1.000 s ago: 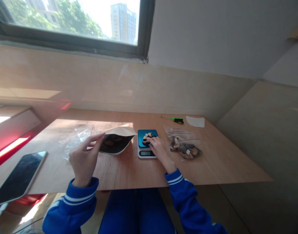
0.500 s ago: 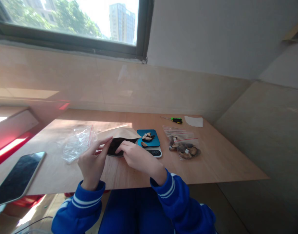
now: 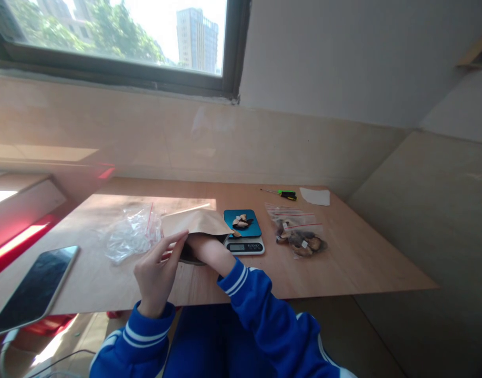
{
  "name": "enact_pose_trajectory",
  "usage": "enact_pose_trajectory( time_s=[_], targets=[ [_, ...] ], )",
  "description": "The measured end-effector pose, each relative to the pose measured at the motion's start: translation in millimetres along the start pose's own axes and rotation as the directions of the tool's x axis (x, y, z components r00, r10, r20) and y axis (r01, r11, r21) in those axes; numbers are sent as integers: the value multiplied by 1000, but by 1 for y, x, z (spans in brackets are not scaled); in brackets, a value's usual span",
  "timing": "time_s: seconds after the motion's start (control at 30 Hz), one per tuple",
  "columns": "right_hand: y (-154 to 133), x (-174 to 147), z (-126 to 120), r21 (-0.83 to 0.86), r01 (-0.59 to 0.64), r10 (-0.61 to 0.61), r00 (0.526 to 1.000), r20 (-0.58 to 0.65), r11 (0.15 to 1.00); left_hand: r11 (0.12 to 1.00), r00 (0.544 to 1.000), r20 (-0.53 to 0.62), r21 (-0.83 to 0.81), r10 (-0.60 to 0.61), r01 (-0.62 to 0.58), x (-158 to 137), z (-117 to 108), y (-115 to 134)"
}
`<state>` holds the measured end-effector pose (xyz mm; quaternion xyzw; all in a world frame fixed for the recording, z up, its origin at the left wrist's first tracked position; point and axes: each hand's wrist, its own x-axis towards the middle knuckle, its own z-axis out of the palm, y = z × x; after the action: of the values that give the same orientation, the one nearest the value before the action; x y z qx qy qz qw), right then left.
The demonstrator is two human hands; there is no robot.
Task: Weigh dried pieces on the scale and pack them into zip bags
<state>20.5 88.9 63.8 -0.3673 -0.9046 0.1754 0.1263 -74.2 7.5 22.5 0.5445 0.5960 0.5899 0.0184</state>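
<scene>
A wooden table (image 3: 355,268), smooth and faintly grained, is bearing everything; on it a brown paper bag (image 3: 199,220), matte outside and dark within, is being held open by the left hand (image 3: 157,273), whose thumb and fingers are being pressed narrowly together on the left of its rim; the mouth is facing the person, its long edge running left to right; the right hand (image 3: 203,248) is being hidden inside nearly to the wrist, so whether its fingers are gripping anything cannot be told; to the left, a glossy, crumpled clear bag (image 3: 126,236) is lying; to the right, transparent zip bags (image 3: 298,231) with red strips are being bulged by dark, curled contents; between these and the paper bag a flat, boxy scale (image 3: 249,232), teal above and white in front, is standing; on its plate dried pieces (image 3: 242,221), pale, ragged and dark-edged, are being supported, just right of the bag's corner, nearer the right hand.
</scene>
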Motion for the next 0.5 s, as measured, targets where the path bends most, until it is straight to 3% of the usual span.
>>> enact_pose_trajectory(
  time_s=[0.17,0.33,0.43,0.5],
  targets=[
    [5,-49,-14,-1,-23,23,998,56,1000,999,1000,3,25,-24,24,4,-1,0],
    [10,-77,-28,187,58,-31,989,-145,981,995,998,17,82,-56,54,13,-3,4],
    [19,-89,-36,428,149,-35,964,-263,892,990,996,17,116,-89,86,18,-4,7],
    [28,-98,-42,600,183,-13,961,-275,779,984,993,2,134,-115,114,20,-4,9]
  ],
)
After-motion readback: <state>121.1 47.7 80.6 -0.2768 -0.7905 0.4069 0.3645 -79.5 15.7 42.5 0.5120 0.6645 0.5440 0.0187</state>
